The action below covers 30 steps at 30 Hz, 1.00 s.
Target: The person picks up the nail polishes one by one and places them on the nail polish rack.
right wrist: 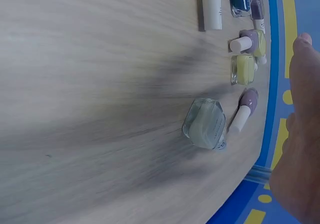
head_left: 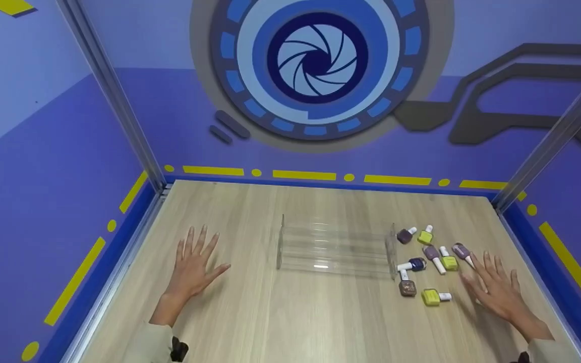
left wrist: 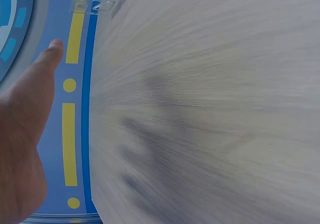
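My left hand hovers over the left of the table, fingers spread and holding nothing; its shadow falls on the wood below. On the right, my right hand is spread in the same way beside a scatter of nail polish bottles. Nearest its fingertips lies a mauve nail polish bottle with a white cap. Beneath that hand, a pale nail polish bottle shows in the right wrist view; the hand mostly hides it in the head view. A clear tiered rack stands mid-table between the hands.
Several more bottles lie right of the rack: dark purple, yellow, dark blue, glittery brown and a front yellow one. Patterned blue walls and metal posts enclose the wooden table.
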Available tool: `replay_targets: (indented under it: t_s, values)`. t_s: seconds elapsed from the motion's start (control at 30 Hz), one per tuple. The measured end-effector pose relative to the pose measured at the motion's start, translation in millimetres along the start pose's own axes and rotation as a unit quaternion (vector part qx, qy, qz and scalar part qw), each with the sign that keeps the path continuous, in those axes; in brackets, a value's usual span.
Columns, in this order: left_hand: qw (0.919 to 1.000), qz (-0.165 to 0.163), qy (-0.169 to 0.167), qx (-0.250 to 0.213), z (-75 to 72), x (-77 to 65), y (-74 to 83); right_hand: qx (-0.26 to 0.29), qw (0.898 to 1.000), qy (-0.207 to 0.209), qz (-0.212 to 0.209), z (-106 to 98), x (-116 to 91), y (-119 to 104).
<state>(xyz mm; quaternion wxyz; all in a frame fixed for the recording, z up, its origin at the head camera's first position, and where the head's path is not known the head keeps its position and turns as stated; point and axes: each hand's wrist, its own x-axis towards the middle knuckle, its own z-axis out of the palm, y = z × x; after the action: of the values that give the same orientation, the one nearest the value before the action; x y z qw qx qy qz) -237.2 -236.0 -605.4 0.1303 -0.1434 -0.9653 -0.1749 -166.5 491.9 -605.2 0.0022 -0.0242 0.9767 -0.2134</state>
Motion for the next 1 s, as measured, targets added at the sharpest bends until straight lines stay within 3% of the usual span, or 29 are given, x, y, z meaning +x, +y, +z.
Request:
replay_targets:
  t_s: [0.13, 0.33, 0.53, 0.7, 0.87, 1.0]
  values:
    - [1.0, 0.009, -0.003, -0.003, 1.4, 5.2, 2.5, 0.006, 1.0, 0.016, -0.005, -0.8, -5.4, 4.5]
    - [0.9997, 0.013, 0.02, 0.005, -2.9, 5.1, 0.5, 0.025, 0.999, 0.019, -0.014, 5.5, -3.2, 4.0]
    - [0.9997, 0.019, 0.013, -0.01, 0.7, 12.5, 8.1, 0.033, 0.999, 0.034, -0.002, 3.5, -6.1, 11.0]
    - [0.9968, 0.014, -0.011, -0.078, 7.5, 19.2, 18.5, 0.059, 0.997, 0.037, 0.018, -0.3, -12.3, 25.4]
    - [0.9862, -0.006, -0.034, -0.162, 9.4, 19.5, 27.0, 0.082, 0.994, 0.019, 0.062, -4.6, -14.4, 33.6]
    - [0.9782, -0.024, -0.054, -0.199, 11.1, 18.7, 30.0, 0.087, 0.99, 0.003, 0.107, -6.7, -12.4, 34.3]
